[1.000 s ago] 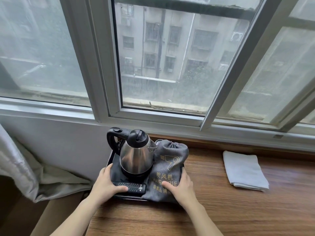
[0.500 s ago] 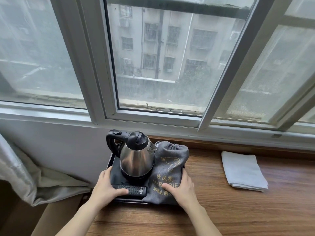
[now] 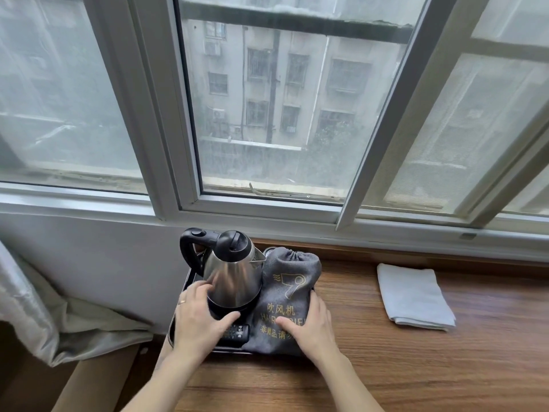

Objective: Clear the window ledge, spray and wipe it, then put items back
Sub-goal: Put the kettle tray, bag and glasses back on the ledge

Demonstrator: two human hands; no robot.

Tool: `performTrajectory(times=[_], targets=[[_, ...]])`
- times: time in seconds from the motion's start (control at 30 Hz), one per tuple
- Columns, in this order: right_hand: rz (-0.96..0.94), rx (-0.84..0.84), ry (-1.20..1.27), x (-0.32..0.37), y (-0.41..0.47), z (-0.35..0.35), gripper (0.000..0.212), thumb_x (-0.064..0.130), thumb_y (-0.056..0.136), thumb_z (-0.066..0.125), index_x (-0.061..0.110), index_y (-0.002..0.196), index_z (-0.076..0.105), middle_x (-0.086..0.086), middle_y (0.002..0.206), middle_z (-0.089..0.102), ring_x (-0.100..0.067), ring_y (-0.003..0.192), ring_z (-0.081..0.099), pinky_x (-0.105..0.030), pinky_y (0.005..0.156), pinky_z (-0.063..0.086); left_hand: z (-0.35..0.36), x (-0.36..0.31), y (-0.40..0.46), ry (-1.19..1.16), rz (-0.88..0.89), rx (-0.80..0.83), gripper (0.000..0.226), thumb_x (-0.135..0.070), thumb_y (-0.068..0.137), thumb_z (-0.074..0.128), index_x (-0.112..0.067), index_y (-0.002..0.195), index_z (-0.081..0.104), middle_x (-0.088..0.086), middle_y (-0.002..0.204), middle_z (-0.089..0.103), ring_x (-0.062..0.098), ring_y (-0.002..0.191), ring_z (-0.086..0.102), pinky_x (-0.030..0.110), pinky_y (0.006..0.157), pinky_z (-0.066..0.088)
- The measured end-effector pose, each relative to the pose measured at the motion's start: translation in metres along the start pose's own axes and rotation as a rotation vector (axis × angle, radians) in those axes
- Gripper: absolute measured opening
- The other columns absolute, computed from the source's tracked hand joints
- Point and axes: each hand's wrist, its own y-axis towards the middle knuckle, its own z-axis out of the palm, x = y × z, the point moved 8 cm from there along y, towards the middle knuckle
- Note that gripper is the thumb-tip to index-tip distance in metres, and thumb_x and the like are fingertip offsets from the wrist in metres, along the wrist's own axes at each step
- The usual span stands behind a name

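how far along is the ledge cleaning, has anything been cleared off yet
Nothing looks cleared: the black tray with the steel kettle, black remote and grey hair-dryer bag sits on the wooden ledge. In hand: left hand and right hand are laid on the tray's load. Left: removal, spraying, wiping with the folded white cloth, putting back.

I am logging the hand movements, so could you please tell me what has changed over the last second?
The left hand has moved forward along the tray's left side, so its fingers now touch the kettle and cover more of the remote control. The right hand stays on the hair dryer bag. The folded cloth has not moved.
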Motion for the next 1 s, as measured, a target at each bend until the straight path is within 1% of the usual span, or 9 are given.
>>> performTrajectory(times=[0.1, 0.23, 0.33, 0.4, 0.5, 0.57, 0.67, 0.83, 1.0], targets=[[-0.030, -0.003, -0.034, -0.001, -0.003, -0.008, 0.113, 0.071, 0.073, 0.068, 0.019, 0.158, 0.014, 0.000, 0.164, 0.017, -0.021, 0.148, 0.019, -0.039, 0.121, 0.023, -0.007, -0.045, -0.012, -0.068, 0.125, -0.156, 0.054, -0.061, 0.064, 0.063, -0.015, 0.092, 0.056, -0.001, 0.098, 0.048, 0.024, 0.093, 0.051, 0.040, 0.083, 0.046], [-0.061, -0.008, -0.065, -0.009, -0.003, -0.029, 0.107, 0.066, 0.080, 0.067, 0.018, 0.159, 0.012, -0.005, 0.165, 0.015, -0.023, 0.150, 0.013, -0.037, 0.123, 0.017, 0.002, -0.089, -0.022, -0.062, 0.266, -0.131, 0.052, -0.057, 0.065, 0.065, -0.016, 0.096, 0.055, -0.001, 0.101, 0.049, 0.023, 0.093, 0.051, 0.039, 0.081, 0.047], [-0.088, -0.009, -0.101, -0.018, -0.004, -0.047, 0.105, 0.066, 0.084, 0.063, 0.016, 0.159, 0.009, -0.006, 0.166, 0.012, -0.023, 0.152, 0.010, -0.036, 0.123, 0.014, 0.022, -0.126, -0.030, -0.044, 0.383, -0.006, 0.056, -0.056, 0.066, 0.069, -0.020, 0.106, 0.055, -0.005, 0.105, 0.051, 0.020, 0.096, 0.052, 0.038, 0.083, 0.050], [-0.096, -0.013, -0.114, -0.026, -0.007, -0.060, 0.103, 0.066, 0.086, 0.061, 0.016, 0.160, 0.010, -0.004, 0.166, 0.012, -0.021, 0.152, 0.009, -0.036, 0.124, 0.014, 0.041, -0.149, -0.034, -0.005, 0.416, 0.090, 0.063, -0.060, 0.066, 0.067, -0.022, 0.115, 0.056, -0.005, 0.113, 0.052, 0.019, 0.103, 0.053, 0.037, 0.089, 0.050], [-0.108, -0.035, -0.134, -0.042, -0.012, -0.084, 0.095, 0.060, 0.090, 0.060, 0.016, 0.160, 0.013, -0.003, 0.165, 0.016, -0.018, 0.152, 0.011, -0.034, 0.124, 0.015, 0.067, -0.179, -0.034, 0.044, 0.394, 0.188, 0.081, -0.068, 0.067, 0.057, -0.020, 0.131, 0.052, -0.002, 0.129, 0.051, 0.020, 0.120, 0.048, 0.035, 0.103, 0.044], [-0.108, -0.051, -0.148, -0.055, -0.015, -0.101, 0.088, 0.055, 0.093, 0.060, 0.017, 0.159, 0.017, -0.002, 0.164, 0.019, -0.017, 0.151, 0.014, -0.032, 0.123, 0.017, 0.082, -0.199, -0.035, 0.076, 0.400, 0.278, 0.085, -0.066, 0.069, 0.058, -0.021, 0.139, 0.045, -0.003, 0.137, 0.046, 0.018, 0.129, 0.043, 0.031, 0.109, 0.037], [-0.098, -0.080, -0.167, -0.073, -0.016, -0.125, 0.080, 0.053, 0.094, 0.058, 0.017, 0.157, 0.024, -0.002, 0.162, 0.025, -0.017, 0.150, 0.020, -0.032, 0.123, 0.019, 0.102, -0.225, -0.040, 0.128, 0.435, 0.385, 0.079, -0.056, 0.074, 0.068, -0.026, 0.142, 0.040, -0.008, 0.139, 0.042, 0.014, 0.129, 0.041, 0.029, 0.109, 0.035], [-0.056, -0.093, -0.153, -0.094, -0.022, -0.151, 0.067, 0.044, 0.096, 0.060, 0.020, 0.153, 0.034, 0.001, 0.157, 0.033, -0.016, 0.145, 0.029, -0.032, 0.119, 0.028, 0.133, -0.255, -0.050, 0.225, 0.469, 0.519, 0.070, -0.049, 0.081, 0.068, -0.029, 0.142, 0.040, -0.006, 0.144, 0.043, 0.015, 0.133, 0.038, 0.034, 0.108, 0.038], [0.045, -0.136, -0.122, -0.124, -0.041, -0.178, 0.055, 0.041, 0.096, 0.060, 0.020, 0.145, 0.045, 0.003, 0.145, 0.046, -0.015, 0.134, 0.041, -0.027, 0.111, 0.034, 0.168, -0.293, -0.065, 0.196, 0.552, 0.666, 0.055, -0.047, 0.087, 0.066, -0.029, 0.136, 0.046, -0.006, 0.138, 0.051, 0.014, 0.126, 0.046, 0.031, 0.105, 0.041]])
